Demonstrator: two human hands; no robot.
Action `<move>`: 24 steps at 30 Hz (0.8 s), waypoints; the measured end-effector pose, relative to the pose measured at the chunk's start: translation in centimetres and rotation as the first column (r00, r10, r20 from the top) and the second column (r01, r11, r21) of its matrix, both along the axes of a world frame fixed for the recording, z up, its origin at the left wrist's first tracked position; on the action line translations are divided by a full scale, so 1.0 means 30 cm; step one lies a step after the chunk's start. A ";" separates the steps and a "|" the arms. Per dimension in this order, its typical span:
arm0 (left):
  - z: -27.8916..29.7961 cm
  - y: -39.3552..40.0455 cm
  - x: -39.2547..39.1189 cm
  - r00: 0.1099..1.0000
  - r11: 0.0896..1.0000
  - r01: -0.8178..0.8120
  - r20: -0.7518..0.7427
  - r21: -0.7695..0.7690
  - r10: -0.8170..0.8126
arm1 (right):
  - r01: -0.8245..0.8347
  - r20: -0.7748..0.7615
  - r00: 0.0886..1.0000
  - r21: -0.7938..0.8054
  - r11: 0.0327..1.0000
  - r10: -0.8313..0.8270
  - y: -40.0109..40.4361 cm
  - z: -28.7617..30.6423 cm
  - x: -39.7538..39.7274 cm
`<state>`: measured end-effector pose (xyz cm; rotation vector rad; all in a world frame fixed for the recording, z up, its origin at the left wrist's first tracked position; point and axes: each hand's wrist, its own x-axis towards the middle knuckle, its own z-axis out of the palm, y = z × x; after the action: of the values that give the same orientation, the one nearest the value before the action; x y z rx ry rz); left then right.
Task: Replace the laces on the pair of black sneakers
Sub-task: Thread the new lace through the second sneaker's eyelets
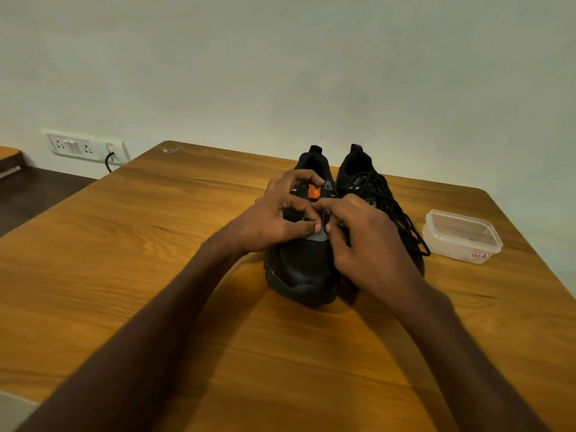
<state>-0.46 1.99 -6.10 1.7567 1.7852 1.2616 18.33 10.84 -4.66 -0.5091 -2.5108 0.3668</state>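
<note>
Table: wooden, fills the lower frame, bearing everything named.
Left sneaker: black, centre, toe toward 6 o'clock, orange tongue patch.
Right sneaker: touching it at 3 o'clock, loose black laces draped over it.
Left hand: fingers curled, pinching at the left sneaker's eyelets.
Right hand: pinches a lace end there.
Plastic container: clear, 3 o'clock, well apart.

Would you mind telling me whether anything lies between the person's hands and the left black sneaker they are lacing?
Nothing visible does: the left hand and right hand already rest on the left black sneaker. The clear plastic container sits off to the right, apart from both shoes.
</note>
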 end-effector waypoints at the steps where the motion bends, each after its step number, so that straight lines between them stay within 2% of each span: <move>1: 0.001 0.002 0.002 1.000 1.000 0.003 0.014 0.014 -0.003 | 0.011 0.007 1.000 -0.003 1.000 -0.011 -0.001 -0.002 -0.003; 4: 0.011 -0.007 -0.002 1.000 0.997 0.028 0.002 0.076 -0.028 | 0.027 0.047 0.999 0.002 1.000 -0.027 0.006 -0.010 -0.006; 7: 0.028 -0.024 -0.022 1.000 0.992 -0.020 -0.012 0.125 0.022 | 0.016 0.067 0.998 0.007 1.000 -0.016 0.013 -0.006 -0.004; 10: 0.046 -0.037 -0.061 0.981 0.966 -0.108 0.183 0.235 0.065 | 0.031 0.061 0.997 0.099 0.995 -0.037 0.003 -0.006 -0.015; 12: 0.052 -0.043 -0.076 0.937 0.938 -0.127 0.350 0.322 0.006 | 0.015 0.009 1.000 0.107 0.994 -0.016 -0.002 -0.006 -0.020; 13: 0.053 -0.043 -0.077 0.927 0.938 -0.121 0.374 0.325 -0.011 | -0.001 -0.038 0.999 0.088 0.996 0.005 -0.001 -0.008 -0.020; 17: 0.036 -0.029 -0.058 0.967 0.975 -0.081 0.253 0.207 0.027 | -0.077 -0.250 0.968 -0.221 0.972 0.020 -0.023 -0.014 -0.017; 21: 0.033 -0.036 -0.084 0.977 0.989 -0.001 0.213 0.145 -0.030 | -0.110 -0.433 0.900 -0.342 0.933 -0.053 -0.056 0.002 -0.024; 24: 0.007 -0.034 -0.113 0.999 0.999 0.040 -0.036 0.037 -0.039 | -0.235 -0.515 0.851 -0.546 0.804 -0.100 -0.054 0.014 -0.023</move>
<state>-3.84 0.97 -5.90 1.8365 1.7482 1.2633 17.63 9.22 -4.25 -0.4619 -1.8417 1.1822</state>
